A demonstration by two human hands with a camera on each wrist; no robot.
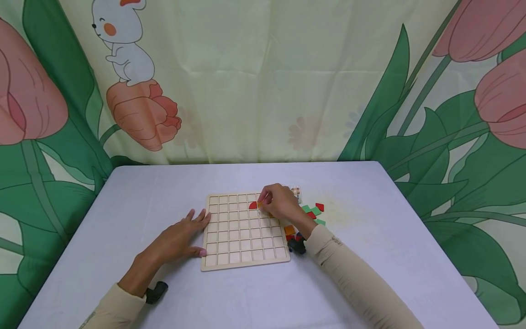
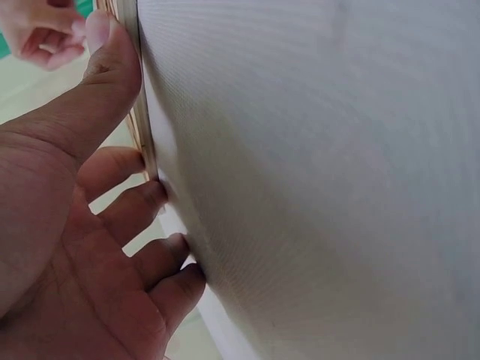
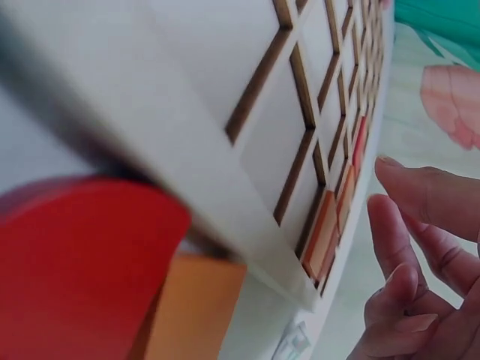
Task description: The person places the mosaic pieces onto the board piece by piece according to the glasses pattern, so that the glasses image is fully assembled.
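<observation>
A pale wooden grid board lies on the table. In the head view, my left hand touches its left edge, with thumb and fingers spread apart. The left wrist view shows the thumb and fingertips along that edge. My right hand is over the board's far right part. In the right wrist view, its fingers are bent and parted beside the board, with no piece visible between them. A red piece and orange pieces sit in cells along the far row.
Right of the board lie loose pieces: green, red and orange. A small printed card lies behind the right hand. A patterned curtain hangs beyond the white-covered table.
</observation>
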